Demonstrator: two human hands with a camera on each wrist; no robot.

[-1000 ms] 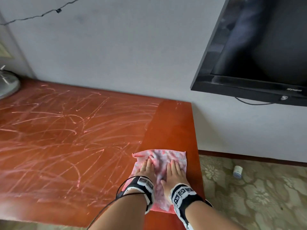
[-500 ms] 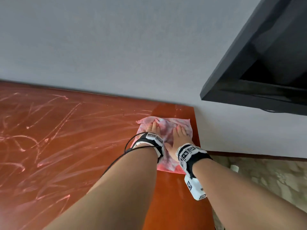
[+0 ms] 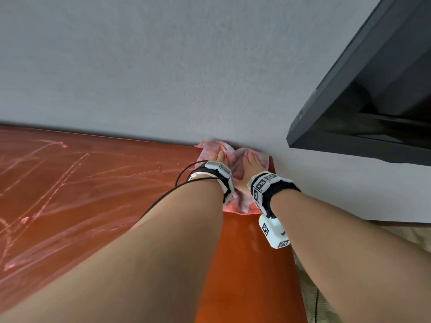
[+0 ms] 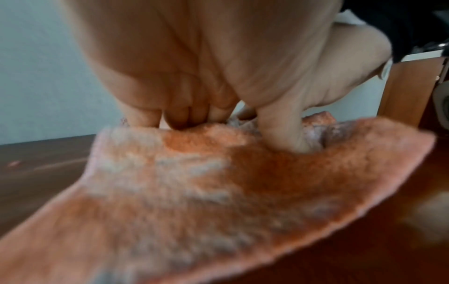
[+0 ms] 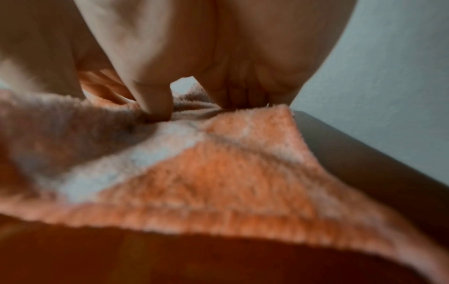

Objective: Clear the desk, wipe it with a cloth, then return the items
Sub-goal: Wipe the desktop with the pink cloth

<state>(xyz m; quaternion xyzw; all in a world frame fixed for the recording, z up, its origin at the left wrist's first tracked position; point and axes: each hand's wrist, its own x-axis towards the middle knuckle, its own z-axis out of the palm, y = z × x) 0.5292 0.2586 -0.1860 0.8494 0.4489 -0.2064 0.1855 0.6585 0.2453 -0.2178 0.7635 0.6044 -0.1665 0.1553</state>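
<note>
Grey wall [image 3: 163,66] meets desk [image 3: 245,264]. Cloth [image 3: 235,164] jammed into far right corner, both hands flat on top: left hand [image 3: 218,158], right hand [image 3: 251,164], fingers straight, pressing. Wiping step. Next: draw back, shift left onto streaked part.

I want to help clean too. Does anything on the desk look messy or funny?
Yes. The desk has pale pink streaks and smears all over its left part, while the strip near the right edge is plain and shiny. The pink cloth is bunched up against the wall, with the left hand and right hand pressing on it.
</note>
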